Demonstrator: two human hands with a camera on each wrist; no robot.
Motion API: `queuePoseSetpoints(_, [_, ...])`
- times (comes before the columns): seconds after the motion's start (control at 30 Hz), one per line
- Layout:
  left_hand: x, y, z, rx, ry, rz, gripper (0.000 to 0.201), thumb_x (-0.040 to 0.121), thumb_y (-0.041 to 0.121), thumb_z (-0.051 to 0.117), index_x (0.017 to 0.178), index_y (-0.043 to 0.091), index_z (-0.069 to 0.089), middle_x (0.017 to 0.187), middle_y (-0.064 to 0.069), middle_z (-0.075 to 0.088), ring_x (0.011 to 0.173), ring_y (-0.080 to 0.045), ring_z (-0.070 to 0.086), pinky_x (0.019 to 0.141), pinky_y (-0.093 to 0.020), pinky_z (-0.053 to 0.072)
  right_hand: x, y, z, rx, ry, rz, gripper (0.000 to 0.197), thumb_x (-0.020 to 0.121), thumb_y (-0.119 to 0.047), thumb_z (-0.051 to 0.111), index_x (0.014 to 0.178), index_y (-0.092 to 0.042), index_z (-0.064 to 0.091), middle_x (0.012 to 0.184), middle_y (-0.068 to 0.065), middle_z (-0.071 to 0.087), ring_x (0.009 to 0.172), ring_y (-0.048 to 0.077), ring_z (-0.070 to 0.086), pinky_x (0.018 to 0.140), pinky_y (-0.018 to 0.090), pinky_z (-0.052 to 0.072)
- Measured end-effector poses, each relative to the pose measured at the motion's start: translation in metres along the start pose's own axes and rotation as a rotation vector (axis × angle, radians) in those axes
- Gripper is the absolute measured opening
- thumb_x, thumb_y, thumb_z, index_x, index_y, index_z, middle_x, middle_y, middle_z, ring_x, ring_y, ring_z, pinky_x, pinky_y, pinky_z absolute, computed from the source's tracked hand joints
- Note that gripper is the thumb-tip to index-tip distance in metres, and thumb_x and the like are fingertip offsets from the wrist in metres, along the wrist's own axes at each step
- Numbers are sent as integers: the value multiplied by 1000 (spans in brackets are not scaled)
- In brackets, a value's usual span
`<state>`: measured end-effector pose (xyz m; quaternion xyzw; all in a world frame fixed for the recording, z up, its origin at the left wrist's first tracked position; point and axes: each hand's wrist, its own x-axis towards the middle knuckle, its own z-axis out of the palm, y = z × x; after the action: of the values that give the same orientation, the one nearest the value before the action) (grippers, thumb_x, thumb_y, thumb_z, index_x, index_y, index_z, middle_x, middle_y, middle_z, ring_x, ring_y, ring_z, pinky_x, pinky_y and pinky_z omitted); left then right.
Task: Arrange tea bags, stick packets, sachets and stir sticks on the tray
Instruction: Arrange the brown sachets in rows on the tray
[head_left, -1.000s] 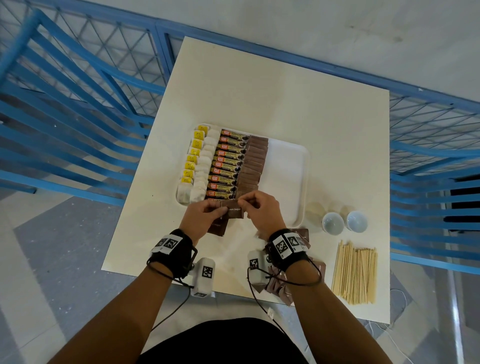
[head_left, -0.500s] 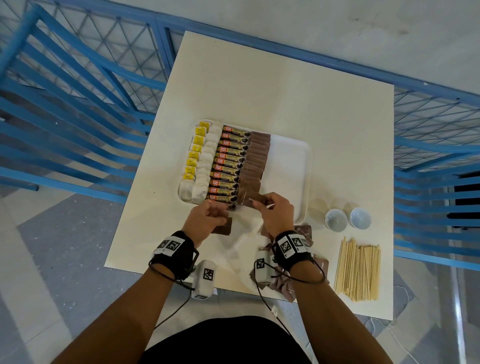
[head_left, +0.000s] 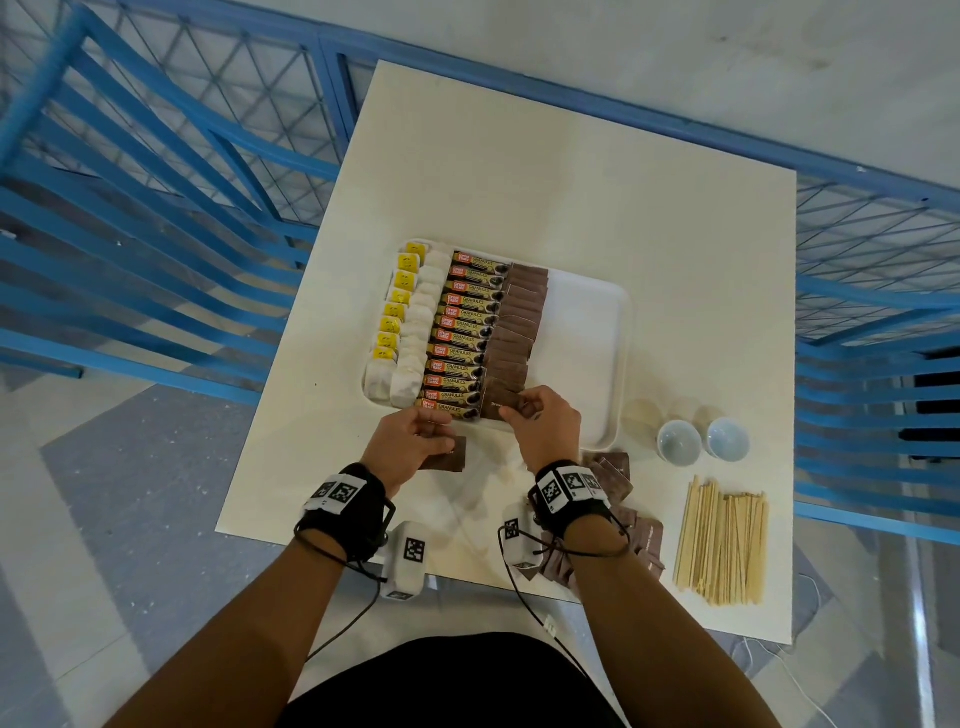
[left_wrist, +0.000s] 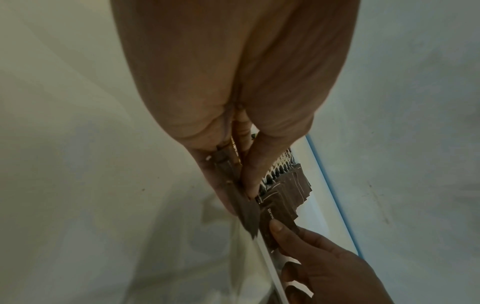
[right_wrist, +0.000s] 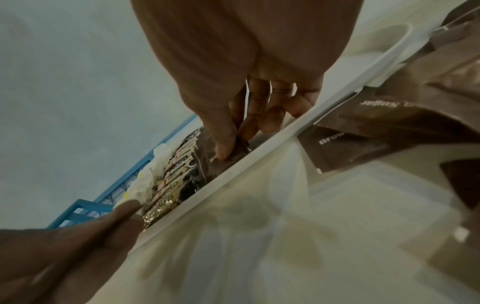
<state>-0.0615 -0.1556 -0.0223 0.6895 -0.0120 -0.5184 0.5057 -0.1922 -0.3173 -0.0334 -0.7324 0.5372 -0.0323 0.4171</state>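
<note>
A white tray (head_left: 587, 332) lies mid-table with a column of tea bags (head_left: 410, 332), a column of granule stick packets (head_left: 462, 338) and a column of brown sugar sachets (head_left: 517, 327). My right hand (head_left: 545, 421) pinches one brown sachet (head_left: 501, 402) at the near end of the sachet column, just inside the tray's front rim (right_wrist: 249, 162). My left hand (head_left: 410, 441) grips a small stack of brown sachets (head_left: 449, 460) on the table in front of the tray. In the left wrist view the stack (left_wrist: 246, 211) sits between thumb and fingers.
Loose brown sachets (head_left: 618, 478) lie under and right of my right wrist. A pile of wooden stir sticks (head_left: 722, 540) lies at the near right. Two small white cups (head_left: 701, 441) stand right of the tray. Blue railings surround the table.
My right hand took one sachet from the stack and carried it forward onto the tray's near end. My left hand stayed in front of the tray with the stack.
</note>
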Motion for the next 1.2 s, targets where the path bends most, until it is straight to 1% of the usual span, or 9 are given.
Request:
queuePoseSetpoints(0.13, [0,1,0,-1,-2,-3,33,81,-16,73,105,6,67,94,-11,73,87,-20,70,71,-30,62,-3,-1,-1,38,21,3,25,77,-29,85,92,-24,65,77,-10,67,74,8,63,71,23,54])
queuePoseSetpoints(0.3, [0,2,-1,-1,0,-7,33,81,-16,73,106,5,68,95,-11,74,88,-20,71,68,-28,61,-5,-3,-2,52,32,10,27,77,-28,86,93,-21,65,76,-10,65,70,4,61,67,19,49])
queuePoseSetpoints(0.57, [1,7,1,-10,4,4,32,86,-19,65,103,7,67,92,-11,72,84,-19,70,62,-25,59,-7,-3,-6,77,66,22,36,78,-33,84,102,-23,59,77,-10,64,77,12,64,73,29,55])
queuePoseSetpoints(0.7, [3,10,2,-16,1,11,34,86,-19,62,103,9,68,89,-7,74,84,-18,71,67,-30,59,-13,-2,-10,78,140,-12,17,88,-32,73,98,-24,62,78,-13,64,74,7,62,71,35,57])
queuePoseSetpoints(0.8, [4,11,5,-32,-3,31,34,86,-19,62,104,9,68,91,-8,74,88,-20,70,72,-32,58,-17,-5,-12,67,54,-84,5,90,-28,71,92,-24,68,80,-14,67,72,4,62,68,20,50])
queuePoseSetpoints(0.87, [5,12,7,-50,5,38,34,86,-18,62,105,10,68,93,-9,74,91,-21,70,75,-33,59,-21,-12,-10,60,-74,-146,9,91,-31,71,94,-22,71,83,-14,69,76,1,62,67,10,44])
queuePoseSetpoints(1.0, [3,15,13,-84,13,56,31,85,-15,68,106,8,67,96,-10,74,94,-24,71,85,-43,60,-26,-20,-5,9,-272,-220,16,88,-38,75,94,-23,72,86,-14,69,76,-3,60,66,7,45])
queuePoseSetpoints(1.1, [2,15,14,-91,34,67,27,85,-11,72,105,7,67,97,-10,74,94,-25,72,87,-43,60,-24,-20,-4,10,-268,-226,9,86,-31,78,87,-24,71,81,-15,67,72,-2,58,63,8,43])
queuePoseSetpoints(1.2, [-2,16,14,-129,20,25,19,89,-3,72,108,-1,69,104,-18,75,97,-31,74,87,-45,61,-20,-20,-5,40,-230,-205,8,87,-28,76,87,-22,72,79,-13,69,71,-1,60,62,8,44])
